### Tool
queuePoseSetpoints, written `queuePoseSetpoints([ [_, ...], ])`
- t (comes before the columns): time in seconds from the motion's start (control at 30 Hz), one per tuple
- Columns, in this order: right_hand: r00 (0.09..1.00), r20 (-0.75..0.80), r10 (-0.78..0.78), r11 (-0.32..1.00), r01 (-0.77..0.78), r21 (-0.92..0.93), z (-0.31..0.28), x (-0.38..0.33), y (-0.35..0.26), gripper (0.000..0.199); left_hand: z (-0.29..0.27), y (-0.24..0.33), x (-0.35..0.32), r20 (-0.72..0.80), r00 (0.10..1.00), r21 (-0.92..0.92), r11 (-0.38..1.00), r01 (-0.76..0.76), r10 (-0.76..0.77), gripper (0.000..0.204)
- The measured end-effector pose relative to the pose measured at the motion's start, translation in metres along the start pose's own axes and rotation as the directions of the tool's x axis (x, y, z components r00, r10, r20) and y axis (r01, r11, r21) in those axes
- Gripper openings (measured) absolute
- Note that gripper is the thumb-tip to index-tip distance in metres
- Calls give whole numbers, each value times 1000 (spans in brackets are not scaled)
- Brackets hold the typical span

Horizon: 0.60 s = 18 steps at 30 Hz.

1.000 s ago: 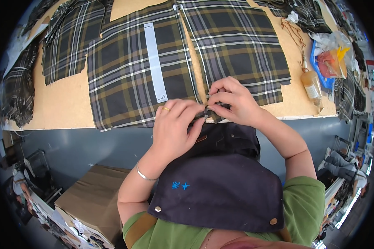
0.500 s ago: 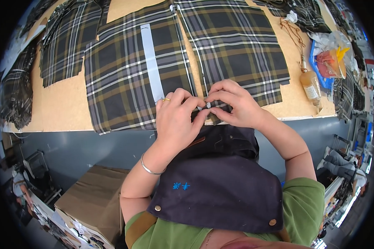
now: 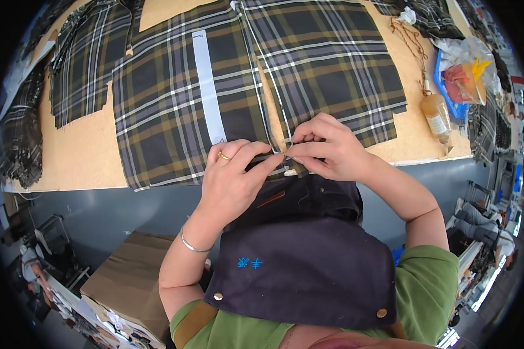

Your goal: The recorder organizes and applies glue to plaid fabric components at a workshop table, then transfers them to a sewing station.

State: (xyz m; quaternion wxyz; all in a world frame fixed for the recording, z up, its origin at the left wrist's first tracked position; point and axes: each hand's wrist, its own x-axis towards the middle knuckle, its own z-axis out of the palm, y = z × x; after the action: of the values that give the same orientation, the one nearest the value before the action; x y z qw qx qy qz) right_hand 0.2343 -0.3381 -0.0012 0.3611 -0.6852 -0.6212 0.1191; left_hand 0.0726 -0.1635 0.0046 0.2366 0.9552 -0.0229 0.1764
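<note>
Two plaid fabric panels, the left panel [image 3: 157, 104] and the right panel [image 3: 343, 75], lie side by side with a narrow gap of tabletop between them. A pale strip [image 3: 209, 87] runs down the left panel. My left hand [image 3: 233, 177], wearing a ring, rests over that panel's near edge, thumb and forefinger pinched together. From the right, my right hand [image 3: 335, 148] bends in over the right panel's near corner, also in a pinch. The fingertips of both hands meet at the near end of the gap. What they pinch is too small and covered to make out.
More plaid pieces [image 3: 90, 64] lie at the far left, beside a bunched plaid pile [image 3: 23, 134]. On the right stand a bottle [image 3: 435, 122] with brown cord [image 3: 410, 43] and a blue tray [image 3: 442, 81] holding plastic bags. A cardboard box [image 3: 128, 267] sits below the table, left.
My left hand has shifted slightly left and down, its wrist farther from my right hand. The small white bit between the fingertips no longer shows there. Both hands stay pinched.
</note>
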Motion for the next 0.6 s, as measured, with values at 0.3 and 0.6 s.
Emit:
queuePoseSetpoints([
  [0.3, 999, -11, -48, 999, 48, -13, 0, 0, 1, 30, 3, -3, -2, -48, 999, -100, 995, 16, -21, 17],
  [0.6, 1000, -13, -25, 999, 25, -39, 0, -2, 1, 34, 2, 0, -5, 20, 1000, 18, 1000, 15, -15, 28],
])
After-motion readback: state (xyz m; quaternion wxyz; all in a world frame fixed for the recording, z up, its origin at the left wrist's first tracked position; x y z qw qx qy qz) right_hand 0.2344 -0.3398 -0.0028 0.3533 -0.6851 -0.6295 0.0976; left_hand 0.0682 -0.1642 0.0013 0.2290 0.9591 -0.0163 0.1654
